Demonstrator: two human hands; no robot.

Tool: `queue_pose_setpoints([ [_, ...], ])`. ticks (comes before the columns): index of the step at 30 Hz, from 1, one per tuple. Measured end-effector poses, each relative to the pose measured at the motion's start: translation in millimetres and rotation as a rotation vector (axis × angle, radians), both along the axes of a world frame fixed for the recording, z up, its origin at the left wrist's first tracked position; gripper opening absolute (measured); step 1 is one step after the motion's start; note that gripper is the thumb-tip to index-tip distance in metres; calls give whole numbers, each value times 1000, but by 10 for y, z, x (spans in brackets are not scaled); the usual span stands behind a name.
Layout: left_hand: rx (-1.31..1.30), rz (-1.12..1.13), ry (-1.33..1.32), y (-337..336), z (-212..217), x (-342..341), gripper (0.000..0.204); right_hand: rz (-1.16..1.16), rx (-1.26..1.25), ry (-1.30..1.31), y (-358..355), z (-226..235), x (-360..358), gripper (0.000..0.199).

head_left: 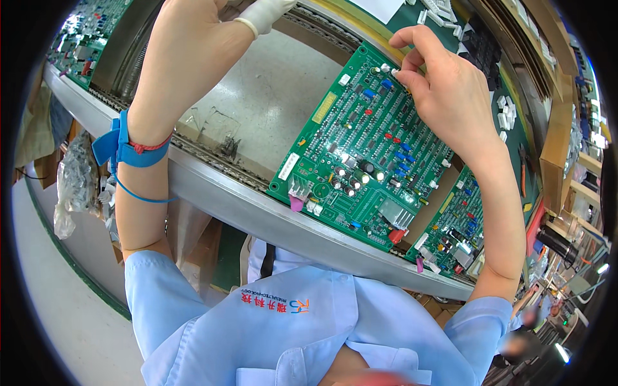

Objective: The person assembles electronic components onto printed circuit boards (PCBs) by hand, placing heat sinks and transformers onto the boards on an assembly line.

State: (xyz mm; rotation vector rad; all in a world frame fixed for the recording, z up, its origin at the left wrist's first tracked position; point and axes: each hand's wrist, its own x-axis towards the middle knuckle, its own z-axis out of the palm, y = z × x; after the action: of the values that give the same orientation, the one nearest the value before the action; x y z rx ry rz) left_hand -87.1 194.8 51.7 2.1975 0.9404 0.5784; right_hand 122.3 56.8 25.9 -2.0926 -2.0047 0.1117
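A large green circuit board (315, 145) lies across the conveyor rails, crowded with blue, red, white and black parts. At its far edge my right hand (444, 83) bends over it, thumb and fingers pinched on a small white connector (394, 73); the index finger curls above. My left hand (193, 55) is raised at the far left over the conveyor gap, cut off by the top of the view. A white finger cot (267, 14) covers one of its digits; its other fingers are hidden. A blue wrist strap (138, 151) circles my left wrist.
A second green board (454, 215) sits to the right, partly under my right forearm; another board (87, 48) is at the far left. White connectors (506, 114) lie in loose piles beyond the rail. Orange-handled pliers (523, 170) rest at the right. The metal conveyor rail (219, 199) runs in front of me.
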Motion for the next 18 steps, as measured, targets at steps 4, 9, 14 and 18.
queue_pose_setpoints([
  [4, 144, -187, -77, 293, -392, -234, 21, 69, 77, -56, 7, 24, -93, 26],
  [9, 187, -140, -17, 273, -346, -96, 21, 33, 56, 33, -65, 111, -37, 25],
  [14, 703, -274, 122, 457, -186, 383, 20, -245, 92, 236, -287, 315, 342, 26],
  [18, 650, -644, -512, 789, -325, 775, 33, -394, 166, 154, -588, 351, 859, 25],
])
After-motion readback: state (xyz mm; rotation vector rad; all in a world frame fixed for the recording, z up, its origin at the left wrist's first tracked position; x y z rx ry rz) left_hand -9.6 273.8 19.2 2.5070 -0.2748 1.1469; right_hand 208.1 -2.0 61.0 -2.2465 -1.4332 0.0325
